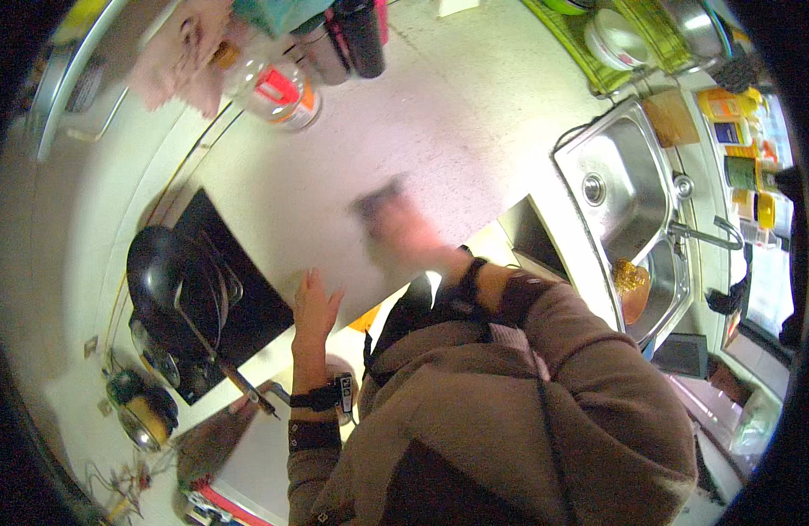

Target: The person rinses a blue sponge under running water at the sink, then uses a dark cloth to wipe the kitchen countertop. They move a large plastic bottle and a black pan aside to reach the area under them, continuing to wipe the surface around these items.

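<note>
My right hand [407,230], smeared by motion, is over the middle of a pale countertop [378,144]. Its fingers are on a small dark thing [378,197], perhaps a scrubbing pad or a cloth; the blur leaves its kind unsettled. My left hand [315,302] rests at the counter's front edge, fingers a little apart and nothing in them. Just left of that hand lies a black cooktop [263,322]. A black wok [155,266] and other pans stand on the cooktop, with a long-handled utensil [204,332] across them.
A clear jar [292,98] and a dark container [358,39] stand at the counter's back. To the right is a steel double sink [631,177] with a faucet [707,233]. A white bowl [615,39] sits on a green rack, and several bottles [730,131] line the sill.
</note>
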{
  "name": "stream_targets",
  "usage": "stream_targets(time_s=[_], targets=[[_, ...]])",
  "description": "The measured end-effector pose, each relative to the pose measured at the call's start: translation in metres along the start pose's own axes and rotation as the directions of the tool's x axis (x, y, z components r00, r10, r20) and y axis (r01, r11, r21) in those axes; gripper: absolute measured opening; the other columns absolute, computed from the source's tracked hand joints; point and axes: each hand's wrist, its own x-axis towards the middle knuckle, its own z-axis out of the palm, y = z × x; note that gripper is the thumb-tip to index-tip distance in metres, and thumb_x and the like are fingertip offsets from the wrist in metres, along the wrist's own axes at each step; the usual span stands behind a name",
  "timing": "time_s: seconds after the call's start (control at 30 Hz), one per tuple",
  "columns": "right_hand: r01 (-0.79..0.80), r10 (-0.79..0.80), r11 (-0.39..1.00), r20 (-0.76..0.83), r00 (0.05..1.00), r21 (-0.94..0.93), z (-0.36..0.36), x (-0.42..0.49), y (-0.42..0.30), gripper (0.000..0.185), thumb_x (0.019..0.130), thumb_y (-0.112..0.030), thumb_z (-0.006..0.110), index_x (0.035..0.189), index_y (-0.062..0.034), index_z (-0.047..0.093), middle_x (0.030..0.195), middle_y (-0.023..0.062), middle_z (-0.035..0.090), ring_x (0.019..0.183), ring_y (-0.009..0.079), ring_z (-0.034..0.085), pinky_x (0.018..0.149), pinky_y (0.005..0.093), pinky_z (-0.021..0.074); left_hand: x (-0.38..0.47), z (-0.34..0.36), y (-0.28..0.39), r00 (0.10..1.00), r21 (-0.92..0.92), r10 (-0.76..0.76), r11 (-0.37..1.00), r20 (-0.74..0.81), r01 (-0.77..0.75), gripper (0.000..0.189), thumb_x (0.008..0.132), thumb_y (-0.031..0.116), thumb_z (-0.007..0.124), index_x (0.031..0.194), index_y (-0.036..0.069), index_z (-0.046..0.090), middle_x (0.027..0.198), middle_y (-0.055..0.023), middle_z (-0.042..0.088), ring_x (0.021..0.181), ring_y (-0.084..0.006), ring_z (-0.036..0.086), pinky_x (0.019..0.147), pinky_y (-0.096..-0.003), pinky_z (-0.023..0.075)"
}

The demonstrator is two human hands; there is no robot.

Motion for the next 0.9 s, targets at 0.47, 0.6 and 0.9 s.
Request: stream_targets(time_s=[0.47,0.6,0.9], targets=[[-0.484,0.316,0.837,-0.498,0.808,-0.254,-0.133,0.018,0.217,0.045,0.088,-0.018,0.054,0.131,-0.0057,0.054,0.141,0.0181,0.048,0.137,0.0332,0.038,0.116,0.0527,0.0229,0.054,0.031,0.039,0.982,0.270,-0.183,0.949,0.054,0.162,0.133,0.064,0.052,0.085,0.146,-0.014,0.002,0.150,-0.0429,0.008,0.142,-0.0544,0.013,0.117,-0.0569,0.0157],[-0.712,0.466,0.649,-0.600,0.650,-0.267,-0.149,-0.030,0.247,0.054,0.086,-0.016,0.055,0.139,-0.0073,0.048,0.142,0.0177,0.047,0.135,0.0348,0.040,0.112,0.0537,0.0265,0.055,0.031,0.039,0.981,0.265,-0.189,0.949,0.039,0.172,0.136,0.063,0.054,0.085,0.145,-0.017,0.002,0.149,-0.0436,0.009,0.141,-0.0546,0.014,0.116,-0.0583,0.0152],[0.110,-0.121,0.990,-0.128,0.984,-0.094,-0.074,-0.033,0.115,0.037,0.090,-0.014,0.049,0.125,-0.0073,0.059,0.136,0.0181,0.052,0.131,0.0358,0.045,0.116,0.0507,0.0296,0.061,0.034,0.033,0.970,0.292,-0.231,0.935,0.078,0.199,0.140,0.061,0.055,0.086,0.144,-0.018,0.000,0.146,-0.0471,0.009,0.140,-0.0567,0.015,0.116,-0.0567,0.0176]])
